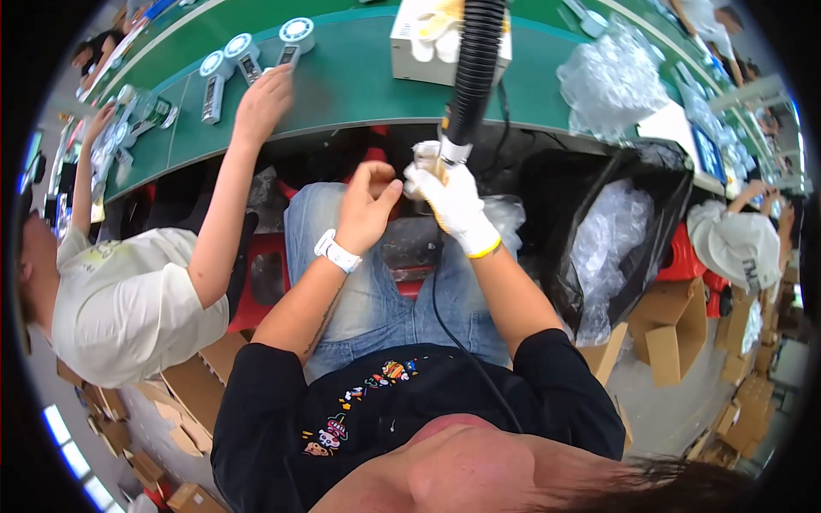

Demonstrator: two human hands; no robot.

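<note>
Black ribbed hose [472, 64] (top cut off) gripped by gloved right hand [453, 205]; left hand [366, 209] curled, contents hidden.

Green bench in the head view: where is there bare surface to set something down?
Bare green bench lies between the co-worker's hand and the white box. Crowded: handheld fans at left, crumpled plastic bags at right. The person's hands work below the edge.

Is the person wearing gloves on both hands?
No: only the right hand has a white glove with a yellow cuff; the left hand is bare, with a white wristband at the wrist.
</note>
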